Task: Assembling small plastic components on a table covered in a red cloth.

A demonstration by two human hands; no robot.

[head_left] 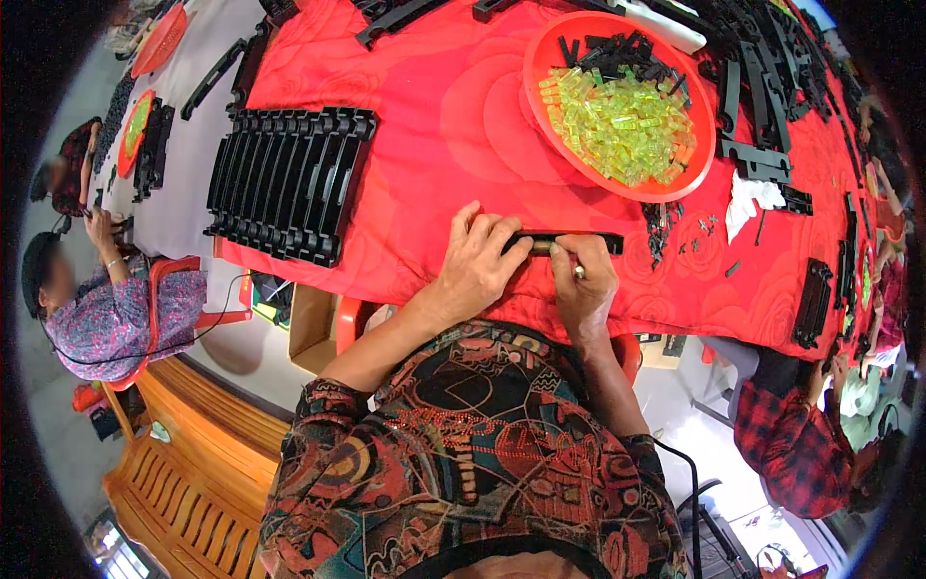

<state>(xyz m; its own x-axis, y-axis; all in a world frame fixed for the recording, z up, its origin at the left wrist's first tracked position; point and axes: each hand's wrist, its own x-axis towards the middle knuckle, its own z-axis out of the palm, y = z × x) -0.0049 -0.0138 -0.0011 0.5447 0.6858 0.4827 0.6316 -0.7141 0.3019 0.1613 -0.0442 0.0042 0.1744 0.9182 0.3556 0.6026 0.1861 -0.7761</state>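
Observation:
A long, narrow black plastic bar (603, 242), like a spirit level body, lies on the red cloth before me. My left hand (479, 258) grips its left part, thumb along the near side, other fingers over the top. My right hand (585, 280) has its thumb at the bar's middle and its fingers curled in. A small shiny metal spot shows at those curled fingers; whether it is a ring or a tool's end is unclear. Between both thumbs sits a small brownish-yellow piece (542, 247) against the bar. Fingers hide much of the bar.
A red bowl (531, 106) of yellow-green clear vials and small black parts stands beyond my hands. Several black bars (289, 183) lie in a row at left. Small black bits (659, 232) and a crumpled white tissue (750, 201) lie rightward. People sit at both sides.

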